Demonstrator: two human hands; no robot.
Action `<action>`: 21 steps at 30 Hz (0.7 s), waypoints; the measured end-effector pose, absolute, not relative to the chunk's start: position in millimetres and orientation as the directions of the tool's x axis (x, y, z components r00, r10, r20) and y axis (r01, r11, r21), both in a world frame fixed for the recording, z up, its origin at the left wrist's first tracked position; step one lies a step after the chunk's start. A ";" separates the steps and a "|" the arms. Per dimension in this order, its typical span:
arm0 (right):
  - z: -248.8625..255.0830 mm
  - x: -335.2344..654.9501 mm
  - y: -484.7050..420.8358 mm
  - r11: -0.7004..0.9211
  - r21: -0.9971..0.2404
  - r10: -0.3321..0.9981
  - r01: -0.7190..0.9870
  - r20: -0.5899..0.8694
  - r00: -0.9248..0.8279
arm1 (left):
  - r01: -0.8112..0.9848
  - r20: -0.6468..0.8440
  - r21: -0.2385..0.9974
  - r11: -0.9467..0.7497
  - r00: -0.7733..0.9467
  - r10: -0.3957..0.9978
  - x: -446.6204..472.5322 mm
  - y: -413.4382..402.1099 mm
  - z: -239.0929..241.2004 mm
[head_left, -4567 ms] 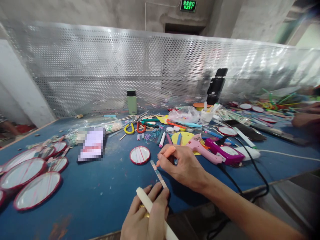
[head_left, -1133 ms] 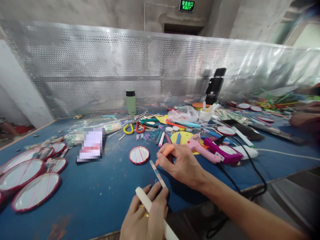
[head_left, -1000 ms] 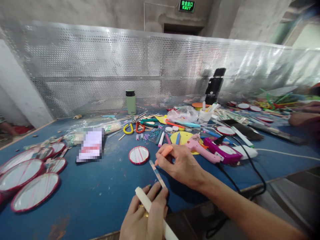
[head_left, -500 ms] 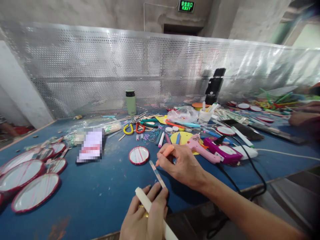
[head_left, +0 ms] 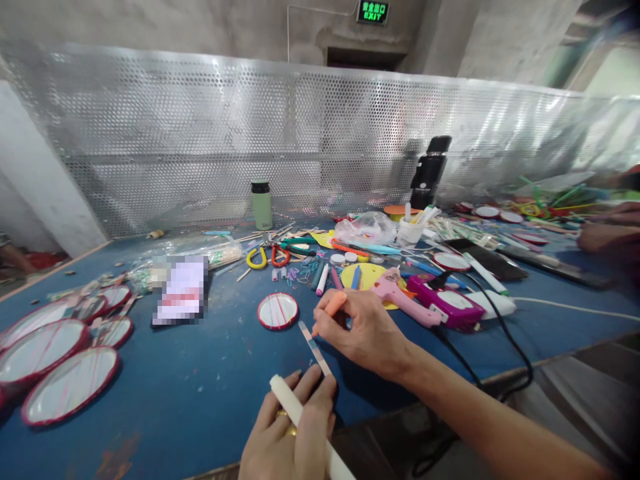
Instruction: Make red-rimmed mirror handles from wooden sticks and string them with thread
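My right hand point(head_left: 367, 333) is closed round an orange marker point(head_left: 334, 305), its tip down at the edge of a flat craft stick point(head_left: 311, 341). Pale orange and bluish patches show on the stick. The lower end of the stick is pinched in my left hand point(head_left: 295, 433), which also holds a cream-coloured marker point(head_left: 289, 399) slanting across its fingers. Just beyond the stick lies a round, red-rimmed white disc point(head_left: 278, 311) with faint pink lines, apart from both hands.
More red-rimmed discs point(head_left: 73, 385) lie at the left by a phone point(head_left: 181, 290). Beyond my right hand are a pink glue gun point(head_left: 407, 300), a purple power block point(head_left: 447, 303) and cables. Pliers point(head_left: 257, 259), pens and a green bottle point(head_left: 261, 205) stand farther back. Another person's hand point(head_left: 607, 230) is at right.
The orange marker and my right fingers have shifted very slightly at the stick. My left hand keeps its place and grip.
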State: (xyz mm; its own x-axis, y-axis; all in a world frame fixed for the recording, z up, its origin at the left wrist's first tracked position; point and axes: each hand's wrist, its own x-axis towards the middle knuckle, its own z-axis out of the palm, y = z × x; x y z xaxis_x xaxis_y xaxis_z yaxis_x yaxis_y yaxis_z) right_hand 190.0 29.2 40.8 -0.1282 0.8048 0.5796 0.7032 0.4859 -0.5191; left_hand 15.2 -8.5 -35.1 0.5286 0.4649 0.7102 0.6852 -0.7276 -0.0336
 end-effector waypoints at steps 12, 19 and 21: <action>40.7 188.6 29.8 0.495 -0.508 0.789 0.705 0.602 -0.120 | 0.675 0.664 -0.082 -0.734 0.586 0.464 12.6 -8.8 -30.5; 42.4 186.4 29.6 0.500 -0.507 0.794 0.702 0.592 -0.138 | 0.666 0.713 0.048 -0.744 0.499 0.493 16.7 -10.4 -39.7; 42.2 186.2 30.0 0.503 -0.504 0.793 0.702 0.593 -0.142 | 0.665 0.723 0.049 -0.745 0.491 0.485 17.3 -10.2 -39.6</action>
